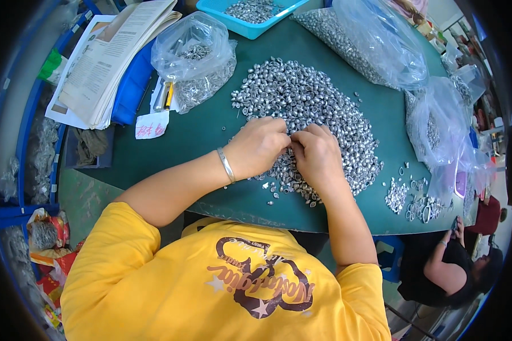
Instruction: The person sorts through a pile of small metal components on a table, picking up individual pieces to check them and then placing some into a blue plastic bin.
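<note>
Both hands of the person work above the green table (179, 145), and the heap of small silver-coloured metal pieces (307, 94) lies directly under and around them. The left hand (260, 146), with a silver bracelet (226, 165) on its wrist, is at the left edge of the heap; its fingers are bent inward and narrow. The right hand (320, 154) is over the lower middle part of the heap, also with curled fingers, and its fingertips meet those of the left hand or are just beside them. I cannot tell if a piece is held between them, because the fingers hide this place. The biggest part of the heap is beyond the hands and to the right, while some loose pieces lie nearer to the body, below the hands. Many pieces look rounded, and some show a hollow oval side. To the left of the heap stands a clear plastic bag (202, 85) with metal parts, and at the far side there is a light-blue plastic tray (242, 27) with similar small pieces.
</note>
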